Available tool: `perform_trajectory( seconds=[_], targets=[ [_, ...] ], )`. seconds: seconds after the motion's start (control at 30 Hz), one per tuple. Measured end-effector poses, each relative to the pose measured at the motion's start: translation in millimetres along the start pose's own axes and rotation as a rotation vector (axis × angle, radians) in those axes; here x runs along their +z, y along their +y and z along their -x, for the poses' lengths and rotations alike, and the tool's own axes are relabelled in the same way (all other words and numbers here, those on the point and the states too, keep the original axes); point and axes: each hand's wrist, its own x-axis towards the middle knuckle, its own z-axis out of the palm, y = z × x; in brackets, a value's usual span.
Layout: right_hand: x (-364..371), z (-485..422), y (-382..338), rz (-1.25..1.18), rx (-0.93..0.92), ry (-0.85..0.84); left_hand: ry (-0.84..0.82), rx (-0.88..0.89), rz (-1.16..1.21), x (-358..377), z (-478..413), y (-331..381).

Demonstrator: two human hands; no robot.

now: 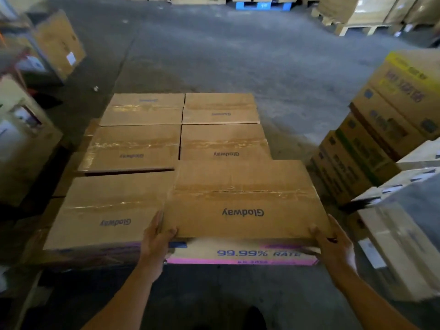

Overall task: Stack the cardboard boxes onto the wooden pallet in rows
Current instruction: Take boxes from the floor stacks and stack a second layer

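A brown cardboard box (242, 196) printed "Glodway" sits at the near right of the stack, its front face reading "99.99% RATE". My left hand (157, 234) grips its near left corner, thumb on top. My right hand (333, 244) grips the near right corner. Several matching boxes lie in two rows beyond and beside it: one at near left (112, 210), two in the middle (133, 146) (223, 141), two at the back (145, 108) (219, 108). The wooden pallet is hidden under the boxes. The held box rides slightly higher than its neighbours.
A tall stack of printed cartons (381, 129) stands close on the right, with pale boxes (400, 234) nearer me. More cartons (26, 139) crowd the left side. Grey concrete floor (238, 48) opens beyond the stack; loaded pallets (362, 17) line the far wall.
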Motion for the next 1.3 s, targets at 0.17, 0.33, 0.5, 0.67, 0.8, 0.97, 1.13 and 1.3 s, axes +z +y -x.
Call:
perform_trajectory(
  seconds=[0.17, 0.33, 0.5, 0.67, 0.8, 0.97, 1.13, 1.3],
  targets=[
    [30.6, -37.3, 10.7, 0.055, 0.042, -0.006, 0.021, -0.156, -0.028, 0.6, -40.4, -12.1],
    [60.6, -86.4, 26.2, 0.147, 0.101, -0.006, 0.046, -0.186, -0.098, 4.0, -83.9, -31.8],
    [84.7, -135.8, 42.4, 0.25, 0.122, -0.04, 0.087, -0.194, -0.194, 4.8, -121.7, -64.4],
    [105.0, -166.9, 56.6, 0.308, 0.087, -0.034, 0.121, -0.235, -0.242, 12.1, -144.8, -79.3],
    [119.2, -181.0, 69.0, 0.406, 0.121, -0.065, 0.157, -0.174, -0.361, 20.4, -155.5, -84.8],
    [139.9, -186.8, 82.1, 0.44, 0.175, -0.1, 0.321, -0.213, -0.636, 26.0, -169.6, -100.6],
    [148.0, -195.4, 91.9, 0.478, 0.197, -0.113, 0.396, -0.194, -0.77, 33.1, -172.2, -113.7],
    [148.1, -196.6, 96.7, 0.52, 0.179, -0.123, 0.368, -0.167, -0.862, 33.2, -169.4, -116.0]
  ],
)
